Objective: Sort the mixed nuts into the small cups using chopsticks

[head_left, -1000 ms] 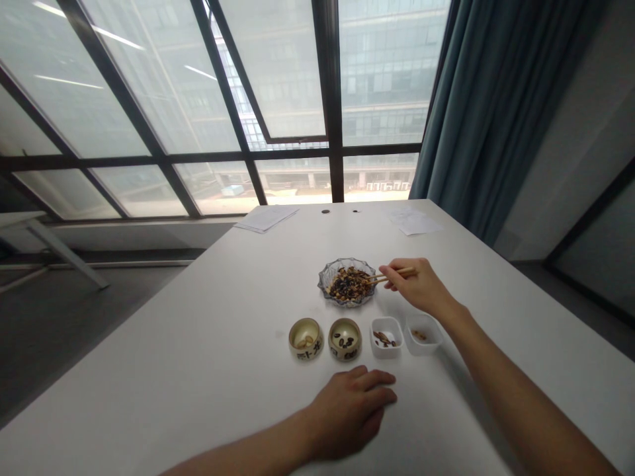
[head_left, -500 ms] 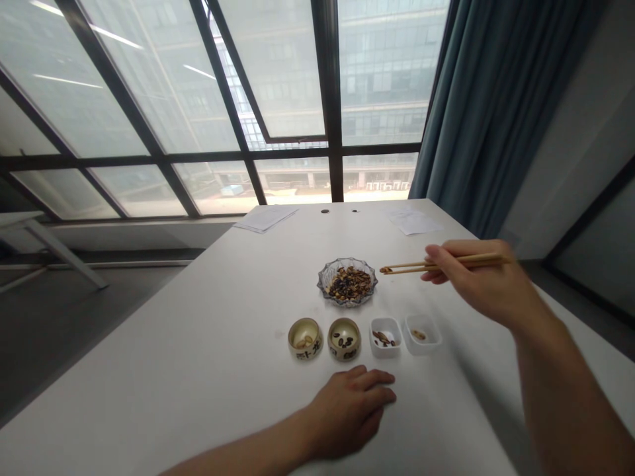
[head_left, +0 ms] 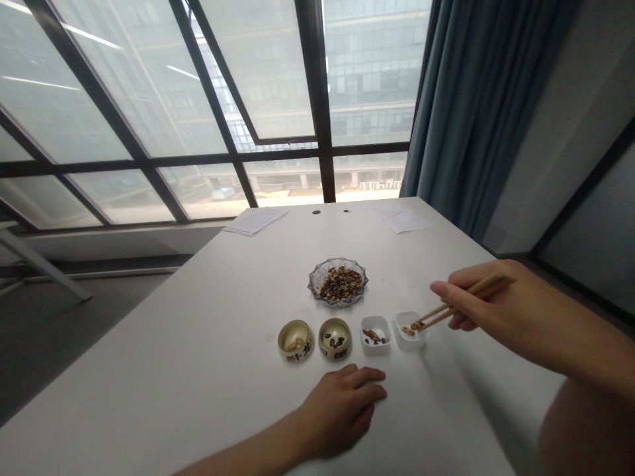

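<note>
The left hand (head_left: 342, 406) is bare, with slender, tapering fingers and a narrow bare wrist joining a slim forearm (head_left: 265, 439), bare as well. The right hand (head_left: 479, 301) and its smooth, rounded forearm (head_left: 565, 340) are likewise bare to the picture's edge.

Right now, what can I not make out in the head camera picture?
Head view, left hand: its palm, hidden by the hand itself.
Head view, right arm: its upper part, cut off by the right edge.
Head view, chopsticks: whether the tips grip anything; too small.
Head view, glass bowl: whatever lies beneath the top seeds.
</note>
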A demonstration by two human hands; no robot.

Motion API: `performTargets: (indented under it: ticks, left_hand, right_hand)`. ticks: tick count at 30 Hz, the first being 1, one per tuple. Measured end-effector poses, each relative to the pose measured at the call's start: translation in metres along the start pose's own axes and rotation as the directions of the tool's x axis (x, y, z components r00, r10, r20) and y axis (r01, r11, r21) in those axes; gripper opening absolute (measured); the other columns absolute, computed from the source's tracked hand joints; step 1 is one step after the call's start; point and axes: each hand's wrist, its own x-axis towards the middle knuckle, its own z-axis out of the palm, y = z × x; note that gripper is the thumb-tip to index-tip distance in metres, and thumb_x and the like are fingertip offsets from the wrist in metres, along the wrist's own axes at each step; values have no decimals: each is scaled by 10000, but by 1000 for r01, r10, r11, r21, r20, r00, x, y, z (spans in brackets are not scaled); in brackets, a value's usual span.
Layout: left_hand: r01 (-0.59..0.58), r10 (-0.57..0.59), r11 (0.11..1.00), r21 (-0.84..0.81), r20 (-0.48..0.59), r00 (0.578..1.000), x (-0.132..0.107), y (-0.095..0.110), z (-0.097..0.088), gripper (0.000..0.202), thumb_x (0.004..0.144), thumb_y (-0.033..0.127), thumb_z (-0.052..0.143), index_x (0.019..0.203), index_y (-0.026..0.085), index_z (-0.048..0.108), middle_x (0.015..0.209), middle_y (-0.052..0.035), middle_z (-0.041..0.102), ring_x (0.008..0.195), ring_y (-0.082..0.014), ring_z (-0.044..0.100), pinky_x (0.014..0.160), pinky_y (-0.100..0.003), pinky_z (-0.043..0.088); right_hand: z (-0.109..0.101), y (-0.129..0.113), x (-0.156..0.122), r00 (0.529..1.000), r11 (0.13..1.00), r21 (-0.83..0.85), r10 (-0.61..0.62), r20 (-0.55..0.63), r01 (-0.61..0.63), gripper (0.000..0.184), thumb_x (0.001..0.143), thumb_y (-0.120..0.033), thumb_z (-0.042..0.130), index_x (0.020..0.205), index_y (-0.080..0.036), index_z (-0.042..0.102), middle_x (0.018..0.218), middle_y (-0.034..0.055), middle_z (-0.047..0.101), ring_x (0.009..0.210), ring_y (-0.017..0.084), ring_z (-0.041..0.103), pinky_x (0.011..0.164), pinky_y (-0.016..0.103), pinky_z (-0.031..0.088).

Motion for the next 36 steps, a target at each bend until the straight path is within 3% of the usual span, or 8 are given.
performTargets:
  ticks: [4,12,16,19,21,27,36]
  left_hand:
    - [0,0,1000,2,3,1000,0,1,-2,320,947,156,528,1224,287,616,1432,-17,641,1098,-209,664,972,-351,562]
    - [3,-3,1000,-12,8,1000,0,1,0,326,948,148,530,1232,287,609,1450,2,629,1116,-218,655,990,-349,554]
    - [4,-4,1000,-10,11,1000,0,1,-1,332,949,151,527,1241,288,607,1450,8,628,1113,-217,655,991,-352,556]
    - [5,-5,1000,-7,15,1000,0,1,-2,328,947,152,526,1233,289,609,1462,15,621,1110,-217,656,989,-354,561]
    - [7,-7,1000,-4,14,1000,0,1,-1,325,952,159,521,1235,291,609,1464,16,620,1112,-219,657,990,-360,562]
    - [2,-2,1000,6,12,1000,0,0,0,317,960,167,514,1237,288,612,1461,11,623,1106,-219,659,992,-364,563]
    - [-9,9,1000,6,6,1000,1,2,-2,298,963,165,525,1223,279,613,1441,10,637,1087,-212,660,965,-348,565]
  right_hand:
    - [3,-2,4,986,998,-45,46,158,-39,448,923,-565,708,626,-230,691,564,39,686,484,217,676,400,291,467]
    - [4,-11,6,995,998,-53,33,92,-28,421,925,-531,724,644,-219,707,574,43,698,506,223,705,401,272,502]
    - [3,-21,9,998,1000,-8,23,-63,-23,398,971,-518,674,721,-219,755,613,53,733,558,230,752,446,254,570]
    - [10,-24,18,961,998,64,9,-275,8,347,949,-522,710,814,-213,790,692,74,774,598,245,773,486,275,617]
    - [19,-22,26,945,991,128,6,-327,38,342,931,-524,735,840,-199,795,732,83,788,619,248,781,527,289,642]
    - [61,0,50,987,955,295,27,-159,21,374,946,-521,712,840,-170,787,738,74,781,667,239,789,592,293,664]
    - [112,21,59,995,920,381,99,-11,-87,453,969,-585,639,829,-165,735,756,67,762,710,252,796,553,286,636]
